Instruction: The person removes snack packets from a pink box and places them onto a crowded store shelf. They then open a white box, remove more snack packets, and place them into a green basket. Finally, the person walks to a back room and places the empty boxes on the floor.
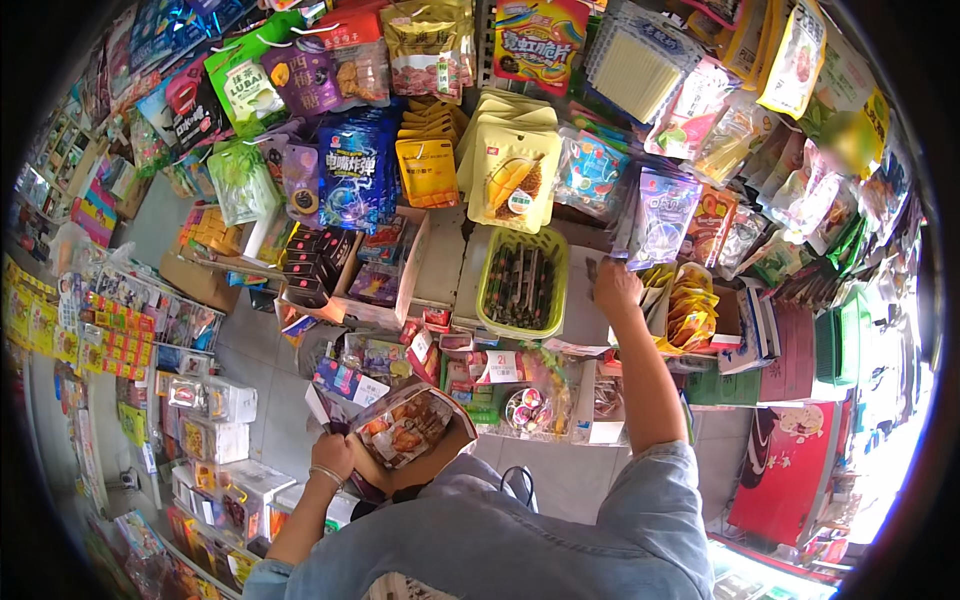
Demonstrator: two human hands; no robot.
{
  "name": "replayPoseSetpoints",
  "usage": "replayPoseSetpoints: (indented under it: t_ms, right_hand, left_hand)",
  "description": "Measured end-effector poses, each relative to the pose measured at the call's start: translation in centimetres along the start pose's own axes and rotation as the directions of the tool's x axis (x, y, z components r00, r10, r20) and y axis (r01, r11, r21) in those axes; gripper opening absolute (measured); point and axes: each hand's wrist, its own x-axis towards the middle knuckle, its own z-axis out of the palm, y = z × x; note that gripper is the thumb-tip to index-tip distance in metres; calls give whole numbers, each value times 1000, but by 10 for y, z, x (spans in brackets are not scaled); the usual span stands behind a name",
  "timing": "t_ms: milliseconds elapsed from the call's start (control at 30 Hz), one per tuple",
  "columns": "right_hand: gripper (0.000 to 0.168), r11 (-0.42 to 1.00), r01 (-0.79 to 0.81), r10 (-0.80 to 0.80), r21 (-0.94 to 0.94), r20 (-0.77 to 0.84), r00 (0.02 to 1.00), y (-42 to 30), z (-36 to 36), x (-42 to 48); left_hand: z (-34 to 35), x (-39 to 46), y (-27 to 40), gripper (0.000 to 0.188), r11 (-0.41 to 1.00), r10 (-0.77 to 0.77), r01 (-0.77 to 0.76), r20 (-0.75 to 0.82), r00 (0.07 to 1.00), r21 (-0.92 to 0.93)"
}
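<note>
My left hand (333,456), with a bracelet at the wrist, grips the edge of an open cardboard box (435,469). A brown printed snack packet (405,429) lies inside that box, near my body. Stretched forward, my right hand (618,285) is at the lower edge of a hanging lilac snack packet (663,214); whether its fingers pinch that packet or another one behind it is hard to tell. Left of this hand stands a yellow-green plastic basket (556,300) of dark wrapped sticks. Pale yellow durian packets (516,176) hang above the basket.
Blue packets (352,172) and other snack bags hang in rows ahead. Open cartons (409,262) stand on the shelf at left. Golden packets (690,307) fill a carton right of my forearm. Clear-sided boxes (217,401) are stacked at left, and a red panel (784,472) stands at right.
</note>
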Motion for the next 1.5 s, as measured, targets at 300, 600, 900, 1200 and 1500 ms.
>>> replayPoseSetpoints:
  t_ms: [300, 600, 900, 1200, 1500]
  right_hand:
    - [20, 850, 426, -426, -311, 72, 902, -3, 54, 51]
    - [31, 971, 234, -239, -49, -210, 948, 17, 77, 74]
    - [28, 479, 804, -730, 353, -349, 588, -96, 35, -126]
    - [50, 548, 740, -836, 390, 244, 491, -210, 152, -241]
    - [24, 647, 606, -760, 464, 463, 457, -220, 134, -248]
  left_hand:
    - [10, -9, -3, 26, 999, -48, 48, -28, 998, 4]
    - [20, -8, -16, 28, 999, -44, 44, -34, 998, -19]
    - [6, 1, -2, 27, 999, -25, 25, 38, 999, -20]
    - [-34, -4, 25, 28, 999, -29, 31, 152, 988, -13]
    - [-22, -7, 10, 30, 998, -39, 44, 132, 991, -35]
